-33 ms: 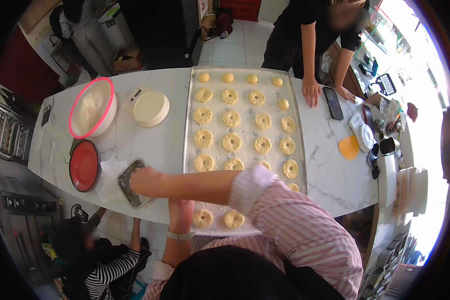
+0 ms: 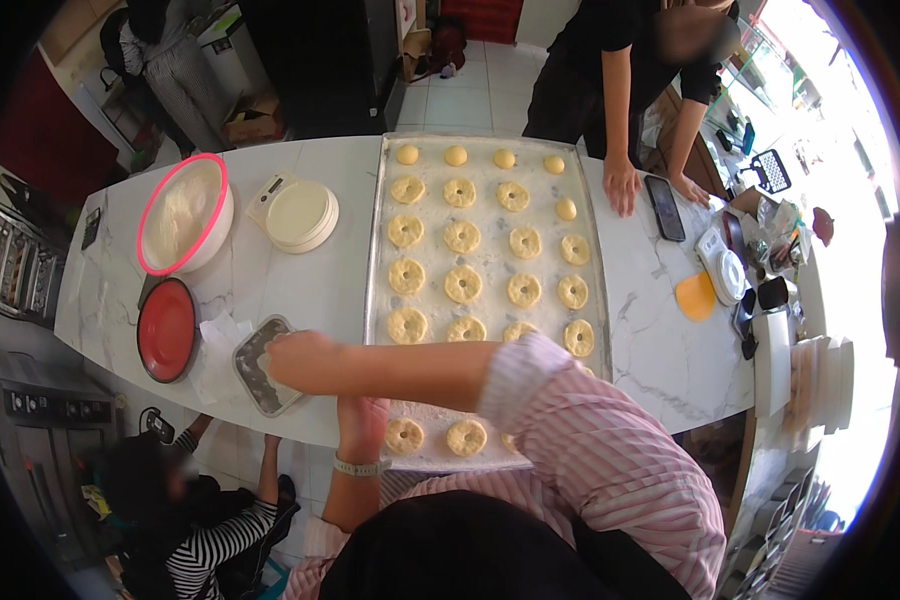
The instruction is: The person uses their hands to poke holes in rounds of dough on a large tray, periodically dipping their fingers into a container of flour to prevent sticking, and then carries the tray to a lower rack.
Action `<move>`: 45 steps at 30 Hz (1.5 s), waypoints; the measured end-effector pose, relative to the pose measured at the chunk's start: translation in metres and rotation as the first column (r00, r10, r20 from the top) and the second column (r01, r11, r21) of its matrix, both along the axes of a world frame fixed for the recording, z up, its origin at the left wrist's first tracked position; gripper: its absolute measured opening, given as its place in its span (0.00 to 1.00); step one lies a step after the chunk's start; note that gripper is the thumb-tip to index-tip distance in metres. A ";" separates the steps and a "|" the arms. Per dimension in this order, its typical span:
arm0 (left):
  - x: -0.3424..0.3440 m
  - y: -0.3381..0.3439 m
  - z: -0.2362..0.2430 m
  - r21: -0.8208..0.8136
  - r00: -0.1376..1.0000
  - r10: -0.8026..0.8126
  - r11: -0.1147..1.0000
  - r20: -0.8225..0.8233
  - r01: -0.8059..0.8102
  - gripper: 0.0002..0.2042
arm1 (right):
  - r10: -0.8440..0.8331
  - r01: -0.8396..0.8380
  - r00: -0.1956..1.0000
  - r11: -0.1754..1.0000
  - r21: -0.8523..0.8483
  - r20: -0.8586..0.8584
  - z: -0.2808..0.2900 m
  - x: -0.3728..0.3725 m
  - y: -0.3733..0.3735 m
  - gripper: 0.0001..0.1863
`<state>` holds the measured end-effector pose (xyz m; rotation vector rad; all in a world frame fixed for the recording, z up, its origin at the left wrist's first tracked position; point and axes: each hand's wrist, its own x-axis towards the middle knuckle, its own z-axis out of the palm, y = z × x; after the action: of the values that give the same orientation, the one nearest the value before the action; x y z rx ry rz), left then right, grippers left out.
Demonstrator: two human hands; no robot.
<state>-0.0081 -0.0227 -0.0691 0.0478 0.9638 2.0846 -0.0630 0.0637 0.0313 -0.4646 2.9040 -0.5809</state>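
Observation:
My right arm reaches across to the left, and my right hand [image 2: 308,363] is over the right side of a grey metal tin [image 2: 252,364] with pale, powdery residue inside. Its fingers look curled closed; whatever they hold is hidden. Below that forearm, my left hand [image 2: 362,422] is by the left edge of a large floured baking tray [image 2: 373,300], its fingers mostly covered from sight. On the tray, rows of dough rings [image 2: 463,284] lie flat with holes in their middles. Several round dough balls [image 2: 505,158] sit at the far end and far right.
To the left stand a pink-rimmed bowl [image 2: 216,226] with pale contents, a kitchen scale [image 2: 296,215] and a red plate [image 2: 167,330]. A person's hand [image 2: 623,188] rests right of the tray, near a phone [image 2: 665,208], an orange scraper [image 2: 696,297] and another scale [image 2: 727,268].
My right hand and forearm have shifted slightly to the right, still at the tin. My left hand stays nearly where it was.

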 end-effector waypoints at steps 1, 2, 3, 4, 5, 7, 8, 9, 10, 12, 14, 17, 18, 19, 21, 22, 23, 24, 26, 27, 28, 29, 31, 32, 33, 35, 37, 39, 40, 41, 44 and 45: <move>0.001 0.010 0.007 0.077 1.000 -0.002 0.997 0.016 0.001 0.19 | -0.119 0.129 0.985 0.989 0.075 -0.127 0.006 0.029 0.005 0.07; 0.002 0.020 0.015 0.150 1.000 0.000 0.989 0.030 -0.005 0.23 | -0.218 0.257 0.940 0.958 0.127 -0.260 0.009 0.060 0.012 0.08; 0.005 0.035 0.024 0.225 0.999 -0.022 0.974 0.044 0.011 0.27 | -0.239 0.251 0.911 0.968 -0.010 -0.335 0.000 0.085 0.038 0.12; 0.005 0.048 0.035 0.271 0.983 -0.131 0.958 0.131 0.092 0.29 | -0.271 0.230 0.874 0.962 -0.148 -0.403 -0.011 0.108 0.062 0.18; 0.003 0.060 0.046 0.322 0.950 -0.231 0.934 0.209 0.156 0.32 | -0.356 0.307 0.850 0.934 -0.183 -0.387 -0.014 0.132 0.071 0.18; 0.009 0.082 0.061 0.451 0.848 -0.414 0.859 0.330 0.244 0.38 | -0.426 0.427 0.840 0.901 -0.076 -0.335 -0.026 0.180 0.089 0.20; 0.017 0.090 0.060 0.425 0.835 -0.431 0.863 0.341 0.272 0.39 | -0.414 0.451 0.860 0.890 0.064 -0.300 -0.036 0.198 0.102 0.22; 0.024 0.098 0.055 0.396 0.825 -0.441 0.869 0.354 0.295 0.39 | -0.526 0.566 0.800 0.821 0.072 -0.290 -0.043 0.208 0.120 0.24; 0.033 0.107 0.052 0.369 0.812 -0.454 0.872 0.367 0.321 0.40 | -0.631 0.674 0.723 0.734 0.083 -0.282 -0.047 0.215 0.145 0.25; 0.053 0.119 0.055 0.396 0.774 -0.465 0.868 0.431 0.301 0.38 | -0.782 0.832 0.554 0.513 0.210 -0.286 -0.061 0.232 0.218 0.29; 0.066 0.124 0.055 0.387 0.759 -0.477 0.866 0.443 0.317 0.36 | -0.854 0.897 0.438 0.395 0.196 -0.280 -0.058 0.241 0.273 0.33; 0.073 0.124 0.053 0.297 0.796 -0.436 0.895 0.419 0.334 0.33 | -0.831 0.904 0.426 0.380 0.194 -0.358 -0.066 0.241 0.317 0.33; 0.074 0.124 0.052 0.287 0.807 -0.418 0.903 0.418 0.319 0.32 | -0.827 0.887 0.459 0.408 0.216 -0.325 -0.075 0.243 0.321 0.33; 0.072 0.121 0.050 0.270 0.820 -0.389 0.916 0.420 0.296 0.31 | -0.819 0.865 0.497 0.444 0.234 -0.286 -0.083 0.239 0.319 0.33; 0.069 0.116 0.047 0.259 0.836 -0.348 0.931 0.425 0.256 0.30 | -0.815 0.828 0.546 0.490 0.274 -0.193 -0.091 0.238 0.326 0.34; 0.067 0.114 0.045 0.264 0.841 -0.327 0.937 0.430 0.230 0.29 | -0.814 0.808 0.564 0.509 0.298 -0.139 -0.084 0.235 0.333 0.34; 0.065 0.111 0.044 0.269 0.846 -0.308 0.941 0.435 0.204 0.29 | -0.811 0.787 0.578 0.527 0.322 -0.084 -0.079 0.231 0.337 0.34; 0.064 0.110 0.042 0.259 0.851 -0.288 0.948 0.440 0.187 0.28 | -0.802 0.793 0.585 0.534 0.293 -0.121 -0.080 0.229 0.330 0.34; 0.065 0.109 0.041 0.248 0.857 -0.257 0.956 0.447 0.157 0.27 | -0.784 0.805 0.588 0.542 0.242 -0.199 -0.092 0.232 0.322 0.35; 0.066 0.109 0.040 0.242 0.856 -0.246 0.959 0.455 0.147 0.26 | -0.791 0.812 0.577 0.528 0.248 -0.203 -0.093 0.232 0.327 0.35; 0.066 0.108 0.040 0.236 0.854 -0.238 0.962 0.463 0.140 0.26 | -0.801 0.821 0.562 0.512 0.253 -0.207 -0.092 0.233 0.332 0.34; 0.067 0.108 0.039 0.229 0.852 -0.229 0.964 0.470 0.133 0.25 | -0.810 0.830 0.548 0.495 0.257 -0.211 -0.091 0.235 0.336 0.34; 0.067 0.107 0.040 0.207 0.862 -0.217 0.969 0.457 0.134 0.24 | -0.799 0.806 0.571 0.502 0.314 -0.189 -0.093 0.237 0.339 0.33; 0.067 0.107 0.041 0.196 0.867 -0.212 0.971 0.451 0.135 0.24 | -0.793 0.793 0.582 0.505 0.342 -0.178 -0.093 0.238 0.339 0.33; 0.068 0.107 0.040 0.200 0.864 -0.214 0.971 0.455 0.135 0.23 | -0.790 0.787 0.589 0.513 0.343 -0.170 -0.094 0.239 0.338 0.33; 0.067 0.106 0.039 0.206 0.861 -0.214 0.970 0.462 0.130 0.22 | -0.781 0.774 0.606 0.533 0.342 -0.154 -0.094 0.236 0.331 0.33; 0.067 0.106 0.038 0.202 0.865 -0.219 0.969 0.452 0.140 0.21 | -0.784 0.779 0.603 0.538 0.321 -0.149 -0.092 0.233 0.333 0.33; 0.068 0.107 0.039 0.184 0.867 -0.219 0.971 0.447 0.151 0.20 | -0.786 0.792 0.593 0.531 0.300 -0.173 -0.092 0.233 0.337 0.33; 0.069 0.108 0.040 0.169 0.868 -0.219 0.973 0.447 0.158 0.20 | -0.788 0.803 0.583 0.521 0.290 -0.199 -0.094 0.236 0.340 0.33; 0.070 0.108 0.042 0.155 0.868 -0.219 0.974 0.447 0.166 0.20 | -0.789 0.813 0.572 0.510 0.279 -0.226 -0.096 0.240 0.345 0.33; 0.070 0.107 0.043 0.140 0.869 -0.208 0.977 0.449 0.161 0.19 | -0.822 0.858 0.508 0.455 0.239 -0.256 -0.087 0.243 0.362 0.26; 0.070 0.106 0.043 0.135 0.873 -0.203 0.978 0.443 0.159 0.19 | -0.839 0.875 0.481 0.444 0.190 -0.253 -0.083 0.247 0.365 0.22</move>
<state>0.0615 0.0832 -0.0262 -0.2827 0.5492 1.8469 0.1836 0.4287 -0.0520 1.1752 3.0660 -0.1558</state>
